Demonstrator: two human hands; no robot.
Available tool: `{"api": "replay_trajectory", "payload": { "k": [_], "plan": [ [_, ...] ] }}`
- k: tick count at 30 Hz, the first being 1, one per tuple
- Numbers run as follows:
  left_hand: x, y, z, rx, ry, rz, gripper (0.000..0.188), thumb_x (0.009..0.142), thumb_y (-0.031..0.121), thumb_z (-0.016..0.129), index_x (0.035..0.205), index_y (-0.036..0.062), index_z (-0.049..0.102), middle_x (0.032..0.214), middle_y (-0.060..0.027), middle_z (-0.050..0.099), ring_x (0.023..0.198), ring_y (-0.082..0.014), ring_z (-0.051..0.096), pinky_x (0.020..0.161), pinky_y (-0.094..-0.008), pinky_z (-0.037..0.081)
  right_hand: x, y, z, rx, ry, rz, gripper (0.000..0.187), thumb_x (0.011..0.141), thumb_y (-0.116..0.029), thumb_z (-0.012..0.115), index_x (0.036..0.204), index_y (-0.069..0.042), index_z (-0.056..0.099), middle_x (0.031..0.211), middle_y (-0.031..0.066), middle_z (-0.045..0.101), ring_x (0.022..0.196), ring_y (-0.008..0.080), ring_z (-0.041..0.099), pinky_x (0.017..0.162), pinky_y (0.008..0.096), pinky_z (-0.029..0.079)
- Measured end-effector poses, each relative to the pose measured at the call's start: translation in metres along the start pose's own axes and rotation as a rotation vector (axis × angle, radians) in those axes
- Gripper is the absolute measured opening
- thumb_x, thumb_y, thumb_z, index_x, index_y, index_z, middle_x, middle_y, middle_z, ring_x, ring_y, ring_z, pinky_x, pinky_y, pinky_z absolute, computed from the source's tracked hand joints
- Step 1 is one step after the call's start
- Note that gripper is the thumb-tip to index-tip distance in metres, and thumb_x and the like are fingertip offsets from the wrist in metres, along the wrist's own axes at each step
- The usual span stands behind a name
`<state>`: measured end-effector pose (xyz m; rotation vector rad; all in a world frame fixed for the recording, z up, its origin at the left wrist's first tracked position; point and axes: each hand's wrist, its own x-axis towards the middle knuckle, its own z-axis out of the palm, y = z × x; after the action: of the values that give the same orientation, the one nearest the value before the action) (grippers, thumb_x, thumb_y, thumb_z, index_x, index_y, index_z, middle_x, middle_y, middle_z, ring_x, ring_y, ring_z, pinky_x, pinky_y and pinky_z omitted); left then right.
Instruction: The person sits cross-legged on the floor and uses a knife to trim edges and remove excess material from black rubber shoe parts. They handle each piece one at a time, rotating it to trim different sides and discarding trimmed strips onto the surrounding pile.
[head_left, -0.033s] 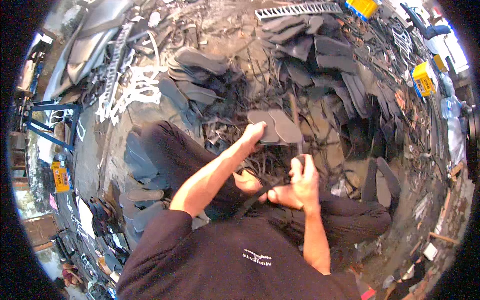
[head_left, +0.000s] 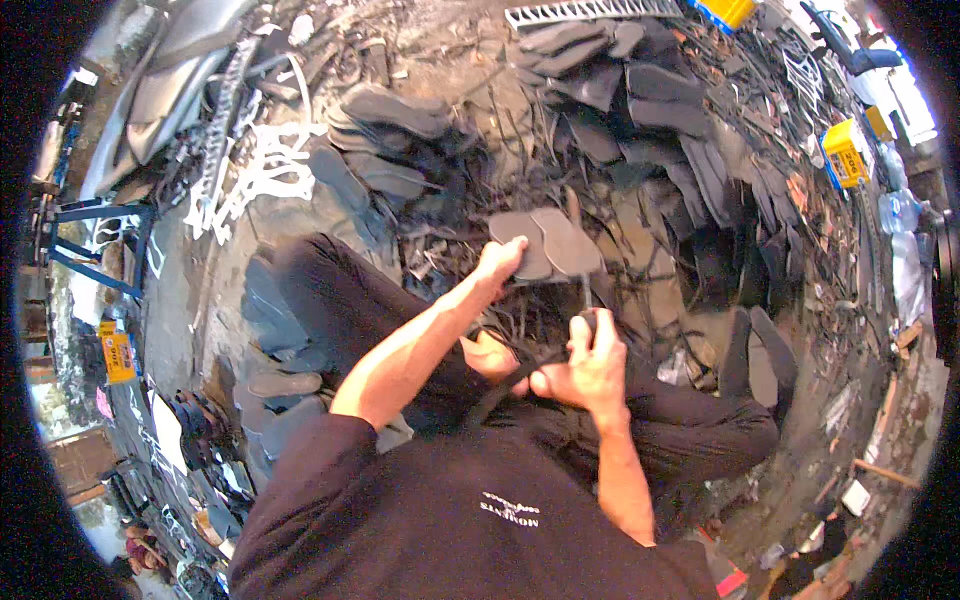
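My left hand [head_left: 504, 262] grips a grey shoe sole blank [head_left: 520, 240] by its left edge, thumb on top. A second, wavy-edged grey sole piece [head_left: 566, 242] lies against its right side. My right hand [head_left: 598, 365] is closed round the dark handle of a knife [head_left: 588, 292]. Its thin blade runs up behind the right-hand piece, which hides the middle of it. A narrow tip shows above the piece. A dark strip [head_left: 495, 398] lies just left of my right hand, over my crossed legs; whether that hand touches it I cannot tell.
Stacks of dark soles lie ahead, at left [head_left: 395, 115] and right [head_left: 665, 100]. Black offcuts [head_left: 520, 170] litter the floor between them. White cut-out scraps [head_left: 270, 170] lie left. Bluish soles [head_left: 275, 310] sit beside my left knee. A blue metal frame [head_left: 100, 245] stands far left.
The sole pieces and both hands have shifted slightly left in the picture, along with the surroundings. The blade, earlier beside the right-hand piece, now passes behind it. Both grips stay the same.
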<state>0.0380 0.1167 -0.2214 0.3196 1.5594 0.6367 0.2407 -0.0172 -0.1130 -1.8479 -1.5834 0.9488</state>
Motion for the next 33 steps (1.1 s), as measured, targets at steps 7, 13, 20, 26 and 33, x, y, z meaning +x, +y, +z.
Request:
{"api": "replay_trajectory", "payload": {
  "k": [7, 13, 20, 26, 33],
  "plan": [
    [0.007, -0.012, 0.005, -0.071, 0.118, 0.172, 0.074, 0.084, 0.035, 0.091, 0.13, -0.0134, 0.06, 0.117, -0.0211, 0.076, 0.094, -0.025, 0.075, 0.083, -0.038, 0.061, -0.051, -0.022, -0.006, -0.091, -0.067, 0.063, 0.033, 0.11, -0.03, 0.059, 0.116, 0.003, 0.06, 0.092, 0.0344, 0.07, 0.088, 0.054, 0.07, 0.073, 0.0553, 0.054],
    [-0.004, -0.002, 0.001, 0.015, 0.03, 0.219, 0.065, 0.09, 0.038, 0.085, 0.137, -0.0015, 0.064, 0.121, -0.0152, 0.076, 0.1, -0.0238, 0.074, 0.087, -0.0418, 0.06, -0.03, -0.011, 0.001, -0.113, -0.192, 0.153, 0.037, 0.11, -0.034, 0.057, 0.119, 0.002, 0.06, 0.095, 0.0314, 0.072, 0.089, 0.0514, 0.071, 0.074, 0.0557, 0.055],
    [-0.013, 0.005, 0.004, 0.025, 0.061, 0.131, 0.055, 0.091, 0.032, 0.084, 0.134, 0.0028, 0.068, 0.12, -0.0112, 0.077, 0.101, -0.021, 0.073, 0.088, -0.0398, 0.058, 0.043, 0.046, 0.069, -0.081, -0.179, 0.076, 0.04, 0.108, -0.029, 0.06, 0.126, 0.007, 0.061, 0.09, 0.0362, 0.07, 0.084, 0.0556, 0.07, 0.072, 0.0602, 0.054],
    [0.003, -0.007, -0.005, 0.003, 0.059, 0.084, 0.055, 0.09, 0.035, 0.085, 0.133, 0.0043, 0.069, 0.12, -0.0108, 0.077, 0.104, -0.0204, 0.072, 0.086, -0.04, 0.057, 0.089, 0.061, 0.118, -0.242, -0.231, 0.078, 0.046, 0.097, -0.018, 0.07, 0.137, 0.002, 0.059, 0.112, 0.0341, 0.071, 0.107, 0.0558, 0.067, 0.087, 0.0603, 0.056],
    [-0.002, -0.005, -0.018, -0.017, -0.077, 0.099, 0.061, 0.088, 0.042, 0.088, 0.129, 0.0018, 0.068, 0.114, -0.0097, 0.076, 0.092, -0.0199, 0.074, 0.079, -0.0368, 0.06, 0.15, 0.159, 0.178, 0.092, -0.03, -0.4, 0.037, 0.099, -0.02, 0.062, 0.131, -0.002, 0.067, 0.125, 0.026, 0.07, 0.117, 0.0423, 0.066, 0.1, 0.0534, 0.053]
  ]
}}
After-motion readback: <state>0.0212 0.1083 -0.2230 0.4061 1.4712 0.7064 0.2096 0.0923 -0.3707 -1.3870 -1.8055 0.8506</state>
